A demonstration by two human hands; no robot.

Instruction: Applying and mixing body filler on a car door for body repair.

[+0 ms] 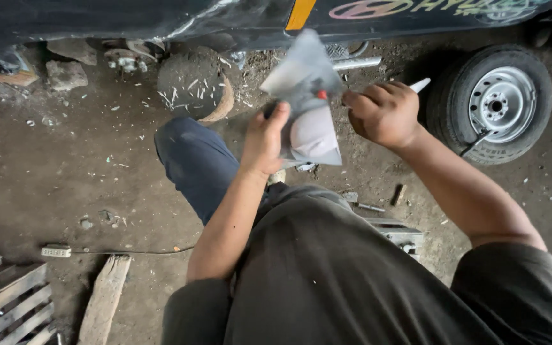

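View from above of a person crouching on a dirty workshop floor (65, 172) of packed earth and concrete, scattered with pale chips and small debris. The left hand (264, 140) is closed around the lower edge of a grey plastic bag (308, 108), thumb on top, holding it up in front of the chest; the bag shows a small red spot and a pale rounded shape inside. The right hand (383, 114) is clenched in a fist just beside the bag, gripping a thin white tool (420, 84) whose tip sticks out past the knuckles. A dark vehicle body (161, 19) spans the top edge. A wheel (494, 102) with a grey steel rim stands at the right. A wooden plank (105, 300) and a slatted pallet (7, 306) lie at lower left, near a white power strip (55, 252).
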